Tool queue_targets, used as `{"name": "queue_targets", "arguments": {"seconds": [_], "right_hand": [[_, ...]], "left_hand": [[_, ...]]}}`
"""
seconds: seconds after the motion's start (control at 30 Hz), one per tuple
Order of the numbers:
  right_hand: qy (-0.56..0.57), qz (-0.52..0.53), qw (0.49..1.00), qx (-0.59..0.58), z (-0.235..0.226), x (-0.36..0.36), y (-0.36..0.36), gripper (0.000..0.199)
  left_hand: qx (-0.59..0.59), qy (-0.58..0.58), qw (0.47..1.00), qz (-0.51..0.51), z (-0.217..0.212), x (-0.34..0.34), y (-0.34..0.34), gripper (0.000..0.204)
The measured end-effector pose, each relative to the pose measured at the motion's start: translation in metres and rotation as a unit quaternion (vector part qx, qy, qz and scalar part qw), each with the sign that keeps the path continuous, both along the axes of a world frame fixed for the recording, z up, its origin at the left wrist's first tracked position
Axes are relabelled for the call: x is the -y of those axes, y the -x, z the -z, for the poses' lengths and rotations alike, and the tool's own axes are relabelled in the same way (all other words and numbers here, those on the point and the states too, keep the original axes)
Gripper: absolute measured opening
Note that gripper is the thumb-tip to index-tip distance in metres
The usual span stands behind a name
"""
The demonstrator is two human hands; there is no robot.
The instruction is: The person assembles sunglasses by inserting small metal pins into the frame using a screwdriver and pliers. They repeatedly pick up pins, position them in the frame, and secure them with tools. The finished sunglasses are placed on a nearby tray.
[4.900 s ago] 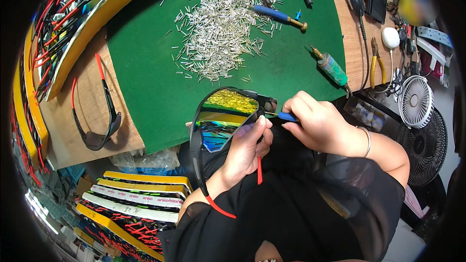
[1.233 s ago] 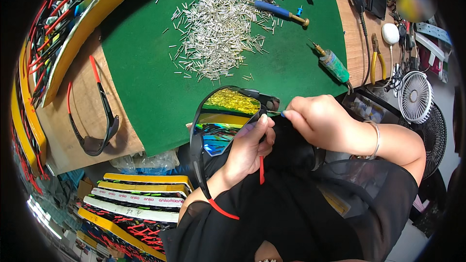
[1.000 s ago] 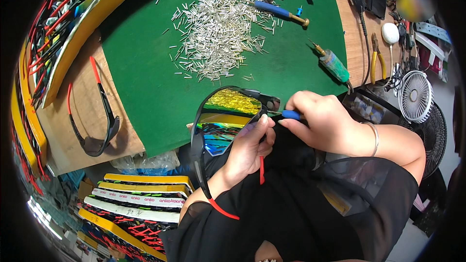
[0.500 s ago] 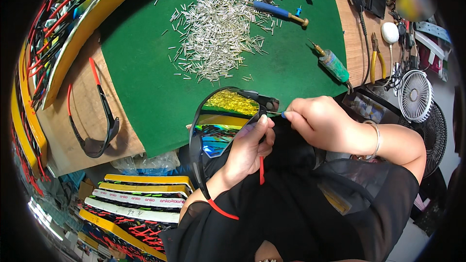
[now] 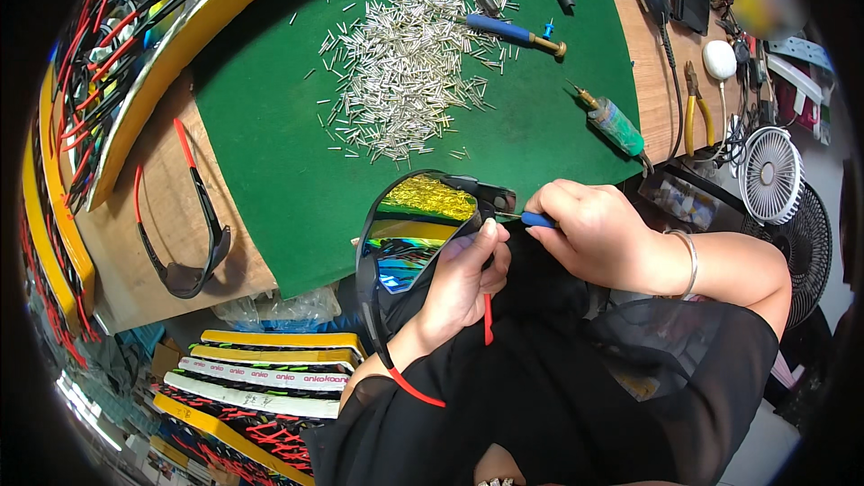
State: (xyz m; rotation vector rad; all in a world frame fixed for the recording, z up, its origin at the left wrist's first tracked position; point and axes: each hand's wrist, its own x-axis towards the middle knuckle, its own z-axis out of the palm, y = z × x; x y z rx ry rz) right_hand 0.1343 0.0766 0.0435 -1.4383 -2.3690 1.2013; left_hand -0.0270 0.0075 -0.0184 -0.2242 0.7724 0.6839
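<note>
My left hand (image 5: 463, 281) grips a pair of sunglasses (image 5: 367, 283) with a black frame, red temple tips and a mirrored lens. Its thumb presses near the hinge corner of the frame. A thin-shafted screwdriver with a blue handle (image 5: 537, 220) is held in the closed fingers of my right hand (image 5: 589, 232). The shaft points left and meets the frame at the hinge; the exact contact of the tip is too small to make out. On the green mat (image 5: 270, 117) beyond lies a heap of small silver pins (image 5: 400, 72).
Another pair of sunglasses (image 5: 189, 279) lies at the left on the wooden table. A blue-handled tool (image 5: 499, 29), a green-handled tool (image 5: 616, 126) and yellow pliers (image 5: 693, 112) lie to the right. Trays of glasses (image 5: 144, 63) line the left. A white fan (image 5: 771, 175) stands right.
My right hand's fingers have shifted along the screwdriver, so more of its blue handle shows. The sunglasses stay in my left hand at the same place, while the whole view has tilted slightly.
</note>
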Motion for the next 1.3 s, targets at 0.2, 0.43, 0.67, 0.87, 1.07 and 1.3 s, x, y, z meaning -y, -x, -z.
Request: {"name": "queue_targets", "arguments": {"seconds": [0.2, 0.43, 0.67, 0.87, 1.07, 1.3], "right_hand": [[0.259, 0.022, 0.960, 0.100, -0.010, -0.020, 0.002, 0.013], [0.118, 0.026, 0.992, 0.027, -0.009, -0.010, 0.003, 0.022], [0.079, 0.007, 0.997, 0.022, -0.001, -0.005, -0.003, 0.023], [0.138, -0.031, 0.984, 0.109, -0.003, -0.008, -0.005, 0.015], [0.079, -0.014, 0.997, 0.014, -0.007, -0.010, -0.002, 0.017], [0.035, -0.035, 0.998, 0.048, -0.005, -0.005, -0.003, 0.019]], "left_hand": [[-0.007, 0.002, 1.000, 0.002, 0.000, 0.000, 0.000, 0.025], [0.001, 0.000, 1.000, 0.002, 0.001, 0.001, 0.000, 0.025], [0.001, -0.003, 1.000, 0.003, 0.002, 0.001, 0.000, 0.025], [-0.006, 0.006, 1.000, 0.004, 0.000, 0.000, 0.000, 0.025], [-0.006, 0.005, 1.000, -0.003, 0.000, 0.001, 0.000, 0.026], [0.007, 0.001, 1.000, -0.001, 0.001, 0.001, 0.000, 0.025]]}}
